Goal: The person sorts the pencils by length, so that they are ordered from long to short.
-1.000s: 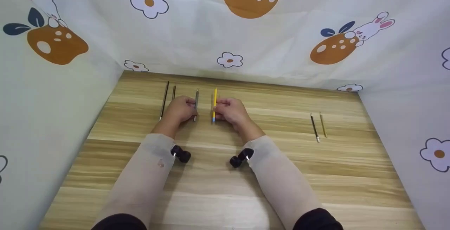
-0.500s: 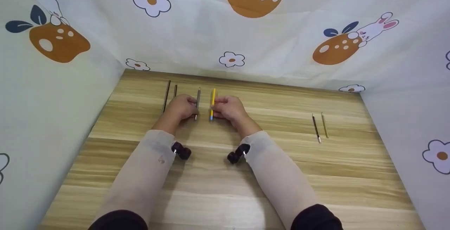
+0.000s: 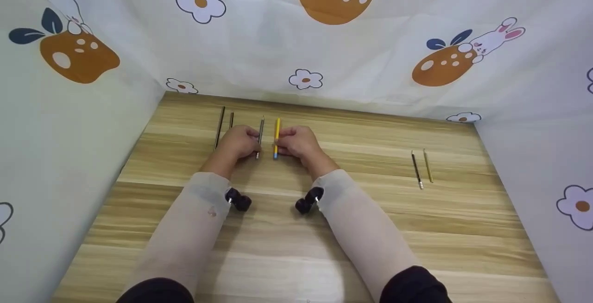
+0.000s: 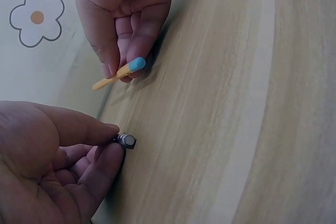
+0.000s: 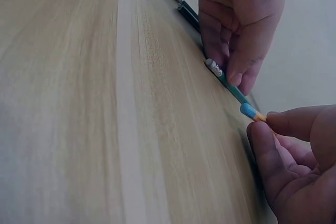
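My left hand [image 3: 242, 142] pinches a dark pencil [image 3: 261, 131] between thumb and fingers; its white eraser end [image 4: 126, 139] points toward me. Opposite it, my right hand [image 3: 299, 142] pinches a yellow pencil [image 3: 277, 131] with a blue end [image 5: 247, 110]. Both pencils point away from me, side by side with a narrow gap between them. In the left wrist view the yellow pencil looks raised off the surface. Beyond the left hand lie a long dark pencil [image 3: 220, 127] and a shorter dark one [image 3: 231, 119], both partly hidden by that hand.
A black pencil [image 3: 417, 169] with a white end and a gold-coloured pencil [image 3: 428, 166] lie on the right side of the wooden table [image 3: 278, 247]. Patterned cloth walls [image 3: 259, 43] stand along the back and both sides.
My right hand has moved left with the yellow pencil, narrowing the gap to the dark pencil. The left hand has stayed almost still, keeping its pinch.
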Available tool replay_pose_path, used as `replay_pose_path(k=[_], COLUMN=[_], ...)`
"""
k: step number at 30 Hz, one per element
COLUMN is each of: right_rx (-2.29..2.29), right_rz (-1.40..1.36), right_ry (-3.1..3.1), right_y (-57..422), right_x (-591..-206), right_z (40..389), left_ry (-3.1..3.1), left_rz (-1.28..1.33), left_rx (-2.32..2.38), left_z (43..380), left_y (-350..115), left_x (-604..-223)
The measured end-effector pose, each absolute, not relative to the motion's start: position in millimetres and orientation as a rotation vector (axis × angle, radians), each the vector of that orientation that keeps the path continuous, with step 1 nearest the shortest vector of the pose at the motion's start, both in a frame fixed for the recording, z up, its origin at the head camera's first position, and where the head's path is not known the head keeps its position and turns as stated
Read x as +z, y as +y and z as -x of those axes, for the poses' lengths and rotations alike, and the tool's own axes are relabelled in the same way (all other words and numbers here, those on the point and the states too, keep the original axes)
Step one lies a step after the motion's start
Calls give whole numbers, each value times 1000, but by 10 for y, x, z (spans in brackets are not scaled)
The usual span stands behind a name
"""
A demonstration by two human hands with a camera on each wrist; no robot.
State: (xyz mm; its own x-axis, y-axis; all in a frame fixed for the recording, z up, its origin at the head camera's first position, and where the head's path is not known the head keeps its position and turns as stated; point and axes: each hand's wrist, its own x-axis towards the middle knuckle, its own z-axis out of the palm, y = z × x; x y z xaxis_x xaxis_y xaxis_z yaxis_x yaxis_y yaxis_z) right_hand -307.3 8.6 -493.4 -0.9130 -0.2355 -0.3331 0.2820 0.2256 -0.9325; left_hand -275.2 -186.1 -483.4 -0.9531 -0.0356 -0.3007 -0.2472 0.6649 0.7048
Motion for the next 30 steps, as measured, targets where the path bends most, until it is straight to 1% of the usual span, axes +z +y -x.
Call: replay_pose_path(k=[4, 10, 24, 30], right_rx=[-1737, -1734, -1511, -1433], right_rz=[-35, -17, -3, -1], right_ry=[2089, 2115, 2331, 2413], right_y=[37, -32, -113, -126], right_x=[-4941, -4952, -4900, -4909], right_z=[3072, 3063, 3057, 3053], left_ry=[2605, 2614, 2554, 2562], left_rz=[258, 234, 283, 267], left_rx=[1197, 1206, 1274, 1307], left_z=[2751, 2742, 2750, 2728], left_y=[-1869, -1880, -1881, -1879], left_x=[-4859, -4877, -4865, -4874])
